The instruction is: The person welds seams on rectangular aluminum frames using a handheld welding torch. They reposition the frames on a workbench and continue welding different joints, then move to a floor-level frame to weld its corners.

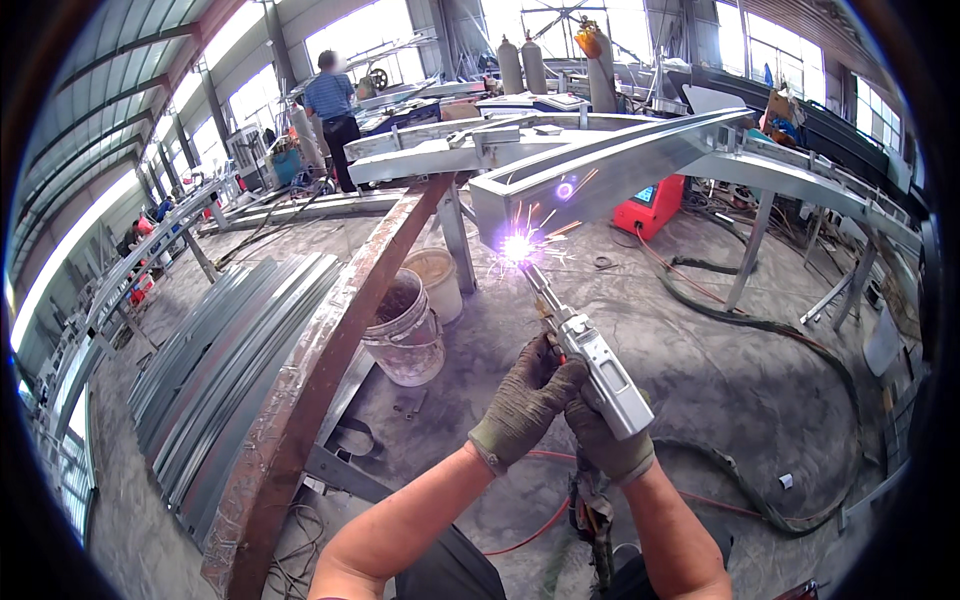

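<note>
Silver boxy welding torch [608, 378], held in the olive-gloved fingers of the left hand [527, 402] and right hand [606, 442], sparks against the long silver metal beam [625, 186] beyond them, apparently mid-weld and calling for steady aim.

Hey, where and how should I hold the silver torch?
Probably by the wide rear of the torch, coming from your own side: that thick body lies nearest you, with the right hand against it, while the narrow nozzle points away, ending at bright sparks.

Left hand [530, 400] and right hand [602, 440], gloved, on silver torch [603, 370]. Bright sparks [517, 250] at tip, by near end of metal beam [635, 178].
</note>
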`<state>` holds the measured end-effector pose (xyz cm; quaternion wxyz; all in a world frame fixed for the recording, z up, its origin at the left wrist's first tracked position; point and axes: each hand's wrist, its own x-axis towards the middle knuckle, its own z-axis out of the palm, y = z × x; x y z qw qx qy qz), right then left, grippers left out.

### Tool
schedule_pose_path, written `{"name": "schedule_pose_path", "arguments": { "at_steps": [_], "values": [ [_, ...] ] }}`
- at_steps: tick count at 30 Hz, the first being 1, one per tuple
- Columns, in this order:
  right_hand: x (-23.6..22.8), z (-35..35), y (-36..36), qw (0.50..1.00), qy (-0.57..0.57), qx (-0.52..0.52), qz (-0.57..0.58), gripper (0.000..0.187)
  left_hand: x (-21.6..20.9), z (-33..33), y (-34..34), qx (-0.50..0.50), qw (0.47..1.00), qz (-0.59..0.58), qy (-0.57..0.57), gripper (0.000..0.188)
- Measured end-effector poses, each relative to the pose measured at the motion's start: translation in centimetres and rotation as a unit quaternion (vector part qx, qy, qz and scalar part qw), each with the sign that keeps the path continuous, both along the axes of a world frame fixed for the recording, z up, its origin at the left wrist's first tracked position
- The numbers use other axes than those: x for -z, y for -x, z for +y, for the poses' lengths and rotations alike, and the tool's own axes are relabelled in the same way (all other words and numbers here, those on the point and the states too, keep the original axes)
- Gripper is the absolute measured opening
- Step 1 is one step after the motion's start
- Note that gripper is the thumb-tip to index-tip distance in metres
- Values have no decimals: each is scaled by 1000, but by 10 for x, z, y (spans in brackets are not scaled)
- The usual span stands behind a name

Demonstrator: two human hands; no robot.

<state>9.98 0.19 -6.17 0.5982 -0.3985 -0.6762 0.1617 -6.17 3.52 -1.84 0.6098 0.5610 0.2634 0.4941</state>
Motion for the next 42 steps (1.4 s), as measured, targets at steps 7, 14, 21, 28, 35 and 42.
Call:
{"name": "schedule_pose_path", "arguments": {
  "at_steps": [7,14,21,28,35,42],
  "values": [
    [4,3,-4,998,-27,19,-47,12,-1,-2,4,14,999,30,39,69],
    [3,5,0,998,-55,3,-21,12,-7,-9,4,8,999,22,47,71],
    [3,3,-1,999,-38,-6,-13,14,-4,-9,1,-7,999,16,38,68],
    [-2,0,-1,999,-23,-2,-23,12,-4,-10,0,-4,1000,-3,18,68],
    [8,0,-3,999,-15,-11,-27,29,-2,-10,1,16,1000,2,17,66],
    [12,-4,-8,999,26,-29,-24,26,-7,-13,3,10,1000,26,1,72]
  ]
}}
